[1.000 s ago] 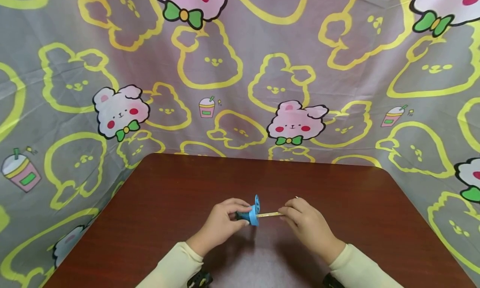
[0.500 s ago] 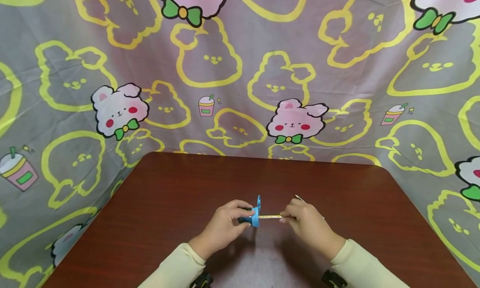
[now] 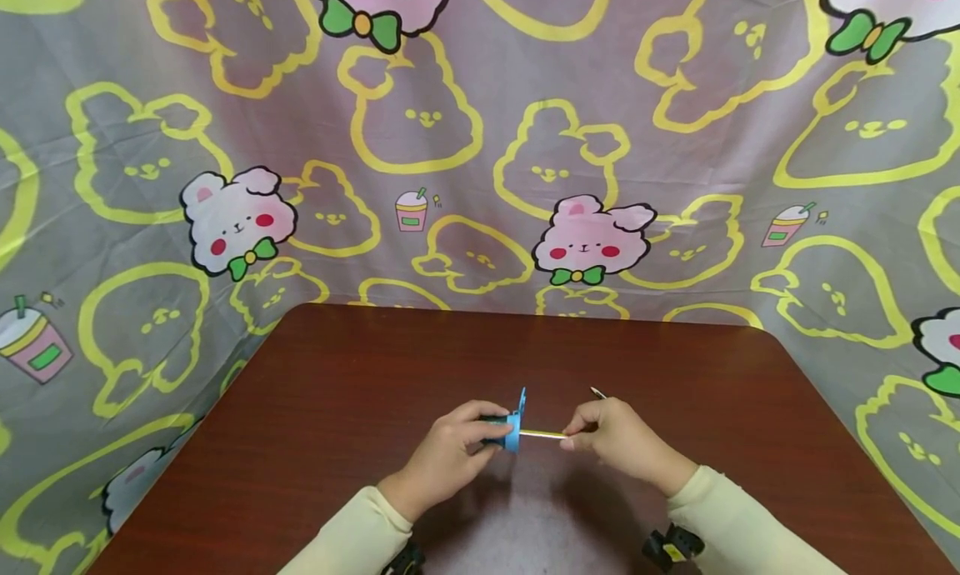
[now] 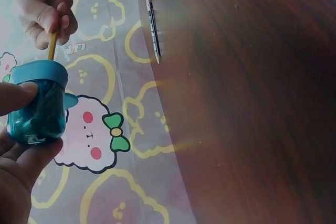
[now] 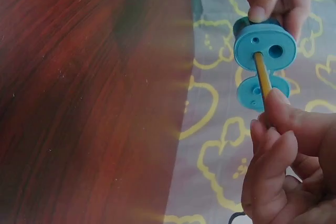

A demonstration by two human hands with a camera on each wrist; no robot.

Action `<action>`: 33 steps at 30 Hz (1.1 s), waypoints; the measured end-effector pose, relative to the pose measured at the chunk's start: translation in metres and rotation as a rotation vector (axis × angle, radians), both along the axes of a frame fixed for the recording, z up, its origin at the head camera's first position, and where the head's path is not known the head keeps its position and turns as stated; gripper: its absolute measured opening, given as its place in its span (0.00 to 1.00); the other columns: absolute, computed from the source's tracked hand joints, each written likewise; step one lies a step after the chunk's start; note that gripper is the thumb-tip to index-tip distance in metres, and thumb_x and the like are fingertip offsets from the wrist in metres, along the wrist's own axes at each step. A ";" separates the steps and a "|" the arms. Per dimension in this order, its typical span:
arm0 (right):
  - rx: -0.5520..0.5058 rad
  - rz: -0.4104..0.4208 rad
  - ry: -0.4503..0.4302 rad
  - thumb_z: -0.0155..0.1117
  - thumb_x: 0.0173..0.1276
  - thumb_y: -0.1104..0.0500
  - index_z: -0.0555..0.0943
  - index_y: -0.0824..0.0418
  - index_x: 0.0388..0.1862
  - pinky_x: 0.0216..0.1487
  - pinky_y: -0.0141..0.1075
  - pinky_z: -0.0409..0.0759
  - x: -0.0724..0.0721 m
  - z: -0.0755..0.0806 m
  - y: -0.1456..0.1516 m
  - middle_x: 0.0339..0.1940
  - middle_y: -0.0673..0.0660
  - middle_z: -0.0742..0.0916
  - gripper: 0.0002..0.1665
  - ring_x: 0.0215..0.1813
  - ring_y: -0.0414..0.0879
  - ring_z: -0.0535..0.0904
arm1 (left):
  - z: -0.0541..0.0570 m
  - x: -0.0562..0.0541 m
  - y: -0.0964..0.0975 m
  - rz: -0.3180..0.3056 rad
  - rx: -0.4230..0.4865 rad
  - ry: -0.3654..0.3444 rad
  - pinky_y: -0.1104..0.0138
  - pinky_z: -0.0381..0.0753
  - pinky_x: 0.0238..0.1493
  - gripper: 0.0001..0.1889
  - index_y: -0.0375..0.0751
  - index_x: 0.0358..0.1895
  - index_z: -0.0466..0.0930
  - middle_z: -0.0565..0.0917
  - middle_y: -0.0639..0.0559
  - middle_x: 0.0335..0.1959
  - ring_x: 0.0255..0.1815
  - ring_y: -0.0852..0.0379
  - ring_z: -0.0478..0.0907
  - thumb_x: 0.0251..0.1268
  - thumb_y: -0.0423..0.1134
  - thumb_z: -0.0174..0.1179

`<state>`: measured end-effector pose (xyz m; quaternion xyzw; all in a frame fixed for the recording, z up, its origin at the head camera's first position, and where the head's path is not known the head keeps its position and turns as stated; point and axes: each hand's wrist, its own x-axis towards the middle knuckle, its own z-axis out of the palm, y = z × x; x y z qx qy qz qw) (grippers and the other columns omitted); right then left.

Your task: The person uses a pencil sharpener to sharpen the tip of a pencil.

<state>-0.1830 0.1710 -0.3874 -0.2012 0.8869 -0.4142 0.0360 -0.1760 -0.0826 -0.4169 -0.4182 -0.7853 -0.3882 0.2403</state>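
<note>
A blue pencil sharpener [image 3: 513, 433] with a see-through shavings container [image 4: 37, 116] is gripped on its side by my left hand [image 3: 447, 454], thumb against the container. Its flip lid [image 5: 248, 94] hangs open from the end face, where holes of different sizes show. In one hole sits the end of a yellow pencil [image 5: 263, 77]. Thumb and fingers of my right hand [image 3: 622, 442] pinch that pencil a short way out from the sharpener; the hand hides the rest of its length. Both hands are held above the table.
A second, dark-patterned pencil [image 4: 153, 30] lies on the table, partly behind my right hand in the head view. The dark red wooden table [image 3: 360, 367] is bordered by a patterned cloth curtain [image 3: 480, 142] at the back and sides.
My right fingers have shifted and turned on the pencil, thumb now lower. The sharpener has moved slightly right and its lid tilts differently. More of the second pencil's tip shows.
</note>
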 end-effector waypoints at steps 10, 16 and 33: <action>0.276 0.015 0.895 0.80 0.46 0.62 0.84 0.56 0.30 0.47 0.43 0.81 -0.001 -0.022 -0.004 0.28 0.45 0.81 0.13 0.32 0.38 0.78 | 0.005 0.000 0.003 0.110 0.084 -0.449 0.70 0.82 0.38 0.15 0.35 0.44 0.87 0.83 0.50 0.46 0.44 0.54 0.81 0.49 0.24 0.70; 0.151 0.116 0.899 0.76 0.52 0.62 0.85 0.60 0.28 0.30 0.28 0.77 -0.002 -0.028 -0.003 0.26 0.47 0.83 0.07 0.29 0.37 0.77 | 0.006 -0.001 0.001 0.075 0.062 -0.466 0.70 0.82 0.40 0.15 0.33 0.43 0.87 0.83 0.48 0.46 0.45 0.53 0.81 0.49 0.23 0.69; 0.218 0.100 0.728 0.76 0.50 0.62 0.85 0.57 0.30 0.30 0.27 0.75 0.005 -0.016 -0.007 0.26 0.42 0.82 0.08 0.29 0.35 0.75 | 0.000 -0.001 -0.002 0.078 0.043 -0.346 0.68 0.81 0.34 0.15 0.35 0.44 0.87 0.84 0.50 0.46 0.43 0.56 0.81 0.49 0.25 0.71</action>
